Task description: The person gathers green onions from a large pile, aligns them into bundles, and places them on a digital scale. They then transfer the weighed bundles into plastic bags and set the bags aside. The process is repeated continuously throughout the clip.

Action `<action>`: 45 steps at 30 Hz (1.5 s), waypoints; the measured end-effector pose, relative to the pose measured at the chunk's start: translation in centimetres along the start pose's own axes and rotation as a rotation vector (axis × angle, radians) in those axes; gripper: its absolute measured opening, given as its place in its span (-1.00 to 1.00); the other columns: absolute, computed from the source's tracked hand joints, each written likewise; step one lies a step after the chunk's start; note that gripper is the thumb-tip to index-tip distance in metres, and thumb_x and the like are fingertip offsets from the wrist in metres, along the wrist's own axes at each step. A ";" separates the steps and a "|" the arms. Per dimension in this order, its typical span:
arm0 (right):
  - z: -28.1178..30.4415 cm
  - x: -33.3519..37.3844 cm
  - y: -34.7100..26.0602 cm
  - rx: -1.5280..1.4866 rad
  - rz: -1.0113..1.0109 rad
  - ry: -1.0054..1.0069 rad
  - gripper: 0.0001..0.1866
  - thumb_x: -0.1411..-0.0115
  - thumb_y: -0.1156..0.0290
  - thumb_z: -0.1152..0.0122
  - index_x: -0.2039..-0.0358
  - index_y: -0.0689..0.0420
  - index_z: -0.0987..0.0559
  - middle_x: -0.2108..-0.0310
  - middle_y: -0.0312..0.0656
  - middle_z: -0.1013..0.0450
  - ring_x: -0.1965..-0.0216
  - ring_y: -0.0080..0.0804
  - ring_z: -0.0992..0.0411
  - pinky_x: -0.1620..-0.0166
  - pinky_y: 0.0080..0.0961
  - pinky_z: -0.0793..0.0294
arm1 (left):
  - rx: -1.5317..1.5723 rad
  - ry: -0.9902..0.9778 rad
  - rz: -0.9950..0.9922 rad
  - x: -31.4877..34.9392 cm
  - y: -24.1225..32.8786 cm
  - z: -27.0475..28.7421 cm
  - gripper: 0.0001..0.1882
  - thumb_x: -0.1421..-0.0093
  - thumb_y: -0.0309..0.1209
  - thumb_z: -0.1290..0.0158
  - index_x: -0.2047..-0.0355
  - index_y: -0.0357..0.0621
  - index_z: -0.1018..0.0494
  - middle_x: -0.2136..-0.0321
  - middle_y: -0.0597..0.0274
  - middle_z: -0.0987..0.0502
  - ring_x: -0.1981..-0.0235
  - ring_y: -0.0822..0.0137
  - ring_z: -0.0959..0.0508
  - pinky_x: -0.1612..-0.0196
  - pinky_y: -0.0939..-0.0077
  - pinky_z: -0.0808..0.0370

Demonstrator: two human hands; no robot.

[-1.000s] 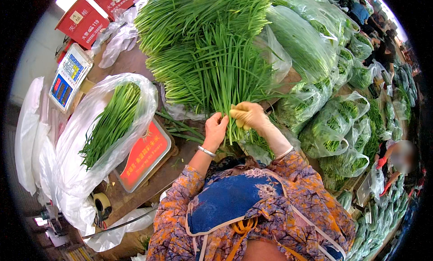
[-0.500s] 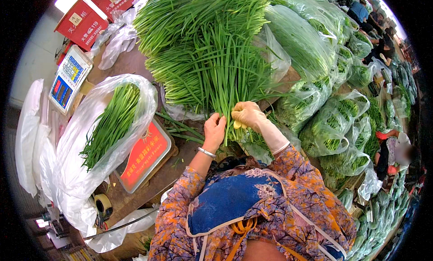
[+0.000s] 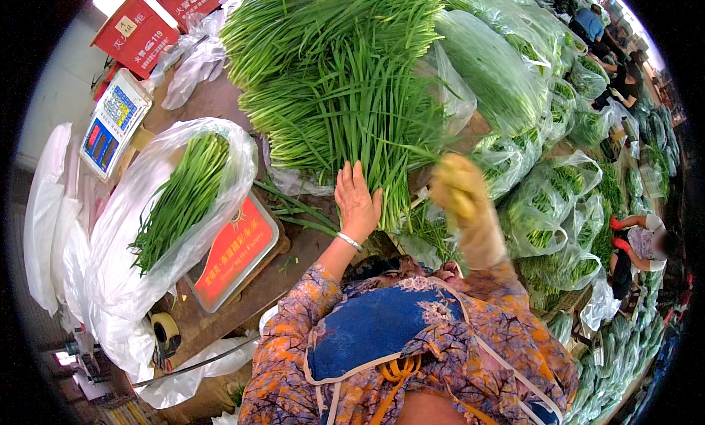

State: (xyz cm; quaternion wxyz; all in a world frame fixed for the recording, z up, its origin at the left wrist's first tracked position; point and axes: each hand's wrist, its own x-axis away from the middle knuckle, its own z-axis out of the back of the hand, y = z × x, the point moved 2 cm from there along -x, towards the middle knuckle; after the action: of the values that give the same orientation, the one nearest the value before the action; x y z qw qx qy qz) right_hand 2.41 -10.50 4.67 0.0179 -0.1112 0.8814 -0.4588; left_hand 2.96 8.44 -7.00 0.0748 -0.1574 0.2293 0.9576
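Note:
A large heap of green garlic chives lies ahead of me, with a looser bunch pointing its pale ends toward me. My left hand, bare with a silver bangle, rests on the lower ends of that bunch, fingers stretched out and holding nothing. To its right, apart from the bunch, my right hand wears a pale glove with yellowish fingertips. Motion smears its fingers, and a blurred green strand runs toward it from the heap; whether it grips that strand is unclear.
At left, a plastic bag of chives lies on a scale's red platform, beside its display. A tape roll sits nearer me. Bagged greens crowd the right side. Red boxes stand far left. Other people are at far right.
My right hand has left the bunch and swung right, now blurred. My left hand has gone from curled fingers at the stems to lying stretched out on them.

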 end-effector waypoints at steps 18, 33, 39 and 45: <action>4.2 -4.1 9.5 1.153 -0.253 0.197 -0.33 -0.03 0.00 -0.17 -0.01 0.24 -0.35 0.08 -0.04 -0.38 0.08 -0.30 -0.34 0.00 -0.45 -0.28 | 0.809 -0.317 0.760 -2.1 -0.9 -0.4 -0.17 0.09 -0.18 -0.21 -0.01 -0.46 -0.05 0.08 -0.19 -0.35 0.05 0.11 -0.40 0.03 0.33 -0.35; 6.2 0.8 13.6 -0.637 -0.476 0.109 -0.37 0.01 -0.08 -0.15 0.05 0.13 -0.41 0.16 0.06 -0.42 0.20 -0.12 -0.45 0.15 -0.19 -0.49 | 0.478 -0.059 0.048 -2.0 3.8 2.3 -0.51 -0.09 -0.28 0.02 0.07 -0.40 -0.25 0.07 -0.15 -0.33 0.01 0.01 -0.31 -0.08 0.28 -0.21; 5.5 1.0 13.4 -0.556 -0.537 0.079 -0.22 0.12 -0.23 -0.16 0.08 0.18 -0.43 0.22 0.14 -0.44 0.25 -0.07 -0.47 0.20 -0.16 -0.51 | 0.873 -0.350 0.791 -2.4 -0.4 -0.7 -0.25 -0.18 0.10 0.25 -0.07 -0.42 -0.11 -0.04 -0.10 -0.24 -0.05 0.12 -0.25 -0.09 0.31 -0.14; 4.4 0.5 13.4 -0.506 -0.519 0.069 -0.43 -0.07 0.02 -0.14 0.02 0.14 -0.34 0.21 -0.12 -0.45 0.27 -0.26 -0.47 0.22 -0.28 -0.53 | 0.323 -0.441 0.546 -3.2 4.3 -0.1 -0.29 -0.11 0.17 0.22 0.16 -0.37 -0.31 0.22 -0.36 -0.38 0.12 -0.22 -0.34 0.08 0.13 -0.28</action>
State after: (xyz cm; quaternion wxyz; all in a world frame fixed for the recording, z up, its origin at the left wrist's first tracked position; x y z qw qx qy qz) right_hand 0.14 -6.71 -8.75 -0.1568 -0.3167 0.9095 -0.2191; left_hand 5.08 4.36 -4.17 -0.1117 0.1328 0.3893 0.9046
